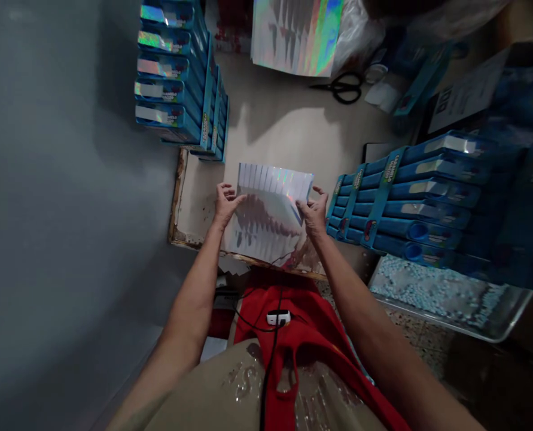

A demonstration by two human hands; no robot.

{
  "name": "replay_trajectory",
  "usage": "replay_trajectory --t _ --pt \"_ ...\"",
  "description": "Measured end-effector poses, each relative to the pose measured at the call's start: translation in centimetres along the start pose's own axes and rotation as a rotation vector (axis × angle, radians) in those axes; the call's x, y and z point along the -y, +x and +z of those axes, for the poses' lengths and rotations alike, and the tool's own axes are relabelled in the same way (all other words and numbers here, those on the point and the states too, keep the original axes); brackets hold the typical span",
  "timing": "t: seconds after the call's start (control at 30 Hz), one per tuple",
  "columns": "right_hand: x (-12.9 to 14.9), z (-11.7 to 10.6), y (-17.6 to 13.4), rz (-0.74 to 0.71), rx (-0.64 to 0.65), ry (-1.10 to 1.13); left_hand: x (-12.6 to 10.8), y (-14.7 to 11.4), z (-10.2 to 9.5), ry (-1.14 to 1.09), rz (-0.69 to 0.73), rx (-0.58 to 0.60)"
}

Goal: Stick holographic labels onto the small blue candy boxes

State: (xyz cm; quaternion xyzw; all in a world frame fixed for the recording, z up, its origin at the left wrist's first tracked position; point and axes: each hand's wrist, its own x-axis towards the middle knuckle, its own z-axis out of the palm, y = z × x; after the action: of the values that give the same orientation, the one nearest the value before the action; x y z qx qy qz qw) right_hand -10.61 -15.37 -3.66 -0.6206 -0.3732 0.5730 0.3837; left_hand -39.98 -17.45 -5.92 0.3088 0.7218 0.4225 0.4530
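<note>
A shiny silver holographic sheet [268, 218] lies near the front edge of the table, with a row of narrow pale strips along its far part. At its left edge is my left hand [227, 205], thumb on top of the sheet and fingers curled beside it. My right hand [314, 211] pinches the right edge, where the sheet bends and lifts a little. The near part of the sheet mirrors its surroundings. Whether it is one sheet or several layers, I cannot tell.
Blue boxes [170, 90] are stacked at the left by the wall. More blue boxes [396, 191] stand at the right, above a tray of small pale-blue pieces [436, 293]. Black scissors [344, 88] lie beside a stack of holographic sheets [293, 39] at the back.
</note>
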Motion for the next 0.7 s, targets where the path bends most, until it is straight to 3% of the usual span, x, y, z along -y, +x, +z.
replay_trajectory --t 0.17,0.3,0.5,0.7 --pt "0.4 -1.7 1.3 0.03 0.034 -0.027 -1.9 0.8 1.2 -0.127 0.011 0.184" --pt "0.4 -2.8 2.1 0.026 0.102 -0.072 -4.0 1.2 1.2 -0.078 0.078 0.297" --pt "0.9 -3.1 2.2 0.037 0.138 0.016 -6.1 0.0 0.3 0.076 -0.009 0.314" --pt "2.4 -2.5 1.0 -0.005 0.043 -0.162 -6.9 -2.2 0.2 0.138 -0.026 0.184"
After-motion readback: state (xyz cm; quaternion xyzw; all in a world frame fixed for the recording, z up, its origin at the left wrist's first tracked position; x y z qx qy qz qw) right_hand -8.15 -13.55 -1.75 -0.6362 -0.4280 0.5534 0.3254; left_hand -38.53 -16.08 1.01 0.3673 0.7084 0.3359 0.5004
